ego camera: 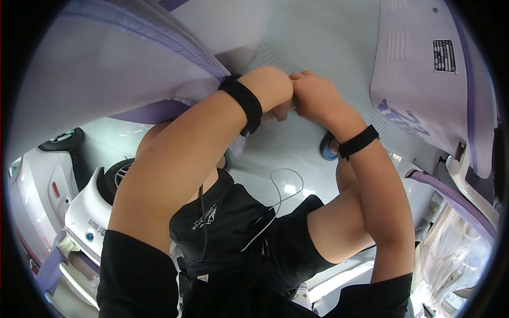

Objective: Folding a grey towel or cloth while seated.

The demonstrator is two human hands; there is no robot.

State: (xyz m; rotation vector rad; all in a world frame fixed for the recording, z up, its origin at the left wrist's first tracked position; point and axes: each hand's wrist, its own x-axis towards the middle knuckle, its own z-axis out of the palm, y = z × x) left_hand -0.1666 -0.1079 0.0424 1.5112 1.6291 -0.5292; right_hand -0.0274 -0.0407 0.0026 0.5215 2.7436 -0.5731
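My left hand point(269, 85) is bent sharply at the wrist. Most of its fingers are hidden beneath it, so what they hold is out of sight. Against it, my right hand point(316, 97) is curled with the fingers bent inward; whatever lies between the two hands is too covered to make out. Both hands are above a grey ribbed floorboard point(338, 35) of a lilac vehicle. Close to my left wrist runs the purple edging point(175, 47) of a large pale lilac cover or panel point(107, 67). A loose lilac flap point(238, 145) hangs below that wrist.
On the right stands a lilac body panel point(417, 79) with a black data plate point(444, 55). White vehicles with black wheels point(119, 175) are at the left. A thin white cable point(274, 206) loops over my shorts. Clear plastic wrapping point(449, 246) is at lower right.
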